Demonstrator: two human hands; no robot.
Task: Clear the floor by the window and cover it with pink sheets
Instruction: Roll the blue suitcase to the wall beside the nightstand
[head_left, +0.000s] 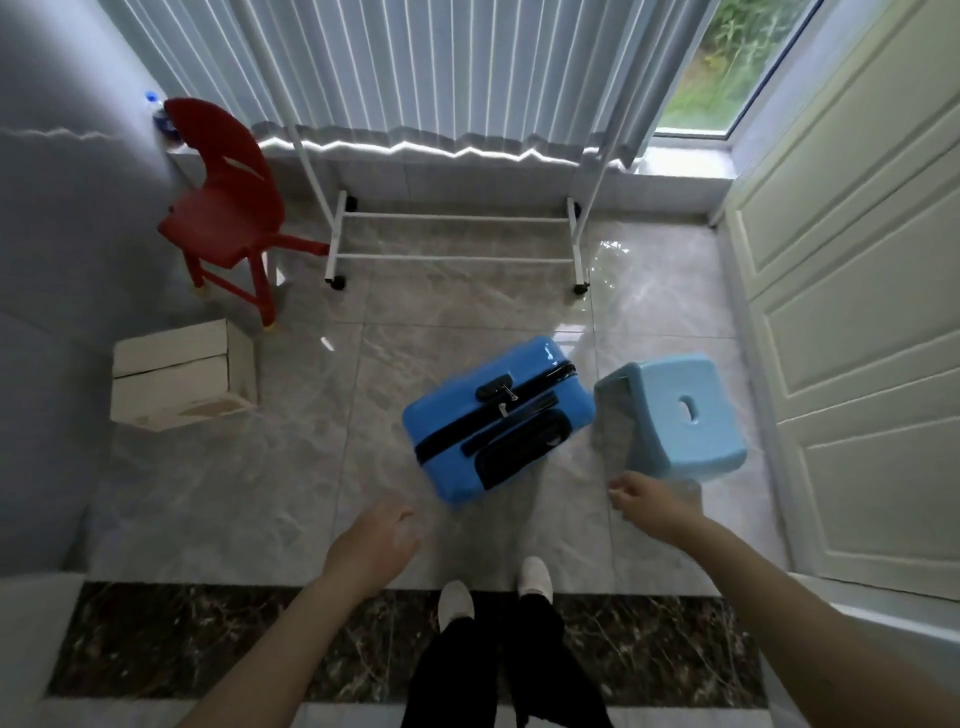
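A glossy grey marble-tiled floor (218, 499) runs up to a curtained window (441, 67), and it is still cluttered: a bright blue suitcase (498, 415) lies flat in the middle, with a pale blue plastic stool (680, 410) just beside it toward the door, and a red chair (228, 208), a white box (182, 374) and a white rolling rack (457, 234) farther from it. No pink sheets are visible, so the clearing step seems barely begun. Both hands reach toward the suitcase holding nothing, the left hand (374, 540) with relaxed fingers, the right hand (644, 499) loosely curled near the stool; next, probably grasp and carry one away.
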